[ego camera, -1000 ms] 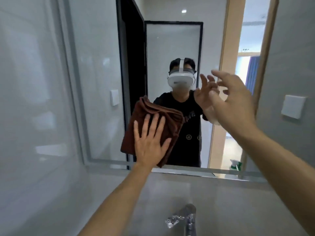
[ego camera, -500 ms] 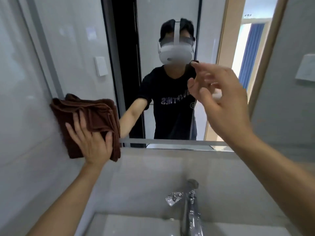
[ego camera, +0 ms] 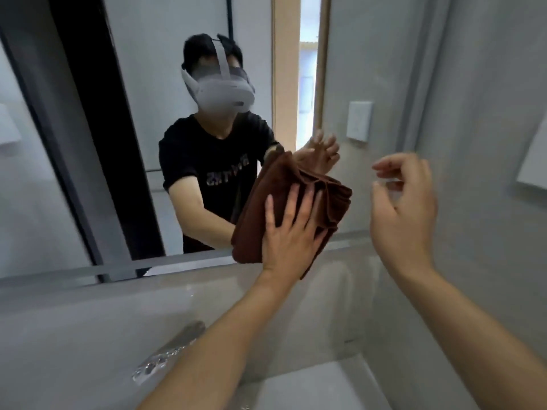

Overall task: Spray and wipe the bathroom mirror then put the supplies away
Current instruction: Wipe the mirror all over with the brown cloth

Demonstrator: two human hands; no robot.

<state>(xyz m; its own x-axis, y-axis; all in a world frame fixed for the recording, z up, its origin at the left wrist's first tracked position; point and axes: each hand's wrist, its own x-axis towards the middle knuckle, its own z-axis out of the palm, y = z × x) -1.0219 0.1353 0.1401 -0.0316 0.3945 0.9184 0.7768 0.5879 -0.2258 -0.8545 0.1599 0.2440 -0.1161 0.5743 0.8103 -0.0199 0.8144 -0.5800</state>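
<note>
In the head view, the left hand (ego camera: 288, 232) presses a folded brown cloth (ego camera: 296, 202) flat-fingered against the lower right of the mirror (ego camera: 148, 143), centre frame. The right hand (ego camera: 404, 208) hovers at right, fingers loosely curled, holding nothing. The cloth looks soft, light and floppy; a broad palm over its folds should keep it bunched against the slick glass.

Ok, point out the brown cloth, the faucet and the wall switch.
brown cloth (ego camera: 322, 196): head view, folded upper right part.
faucet (ego camera: 177, 344): head view, wet chrome top.
wall switch (ego camera: 359, 121): head view, middle of plate.
</note>
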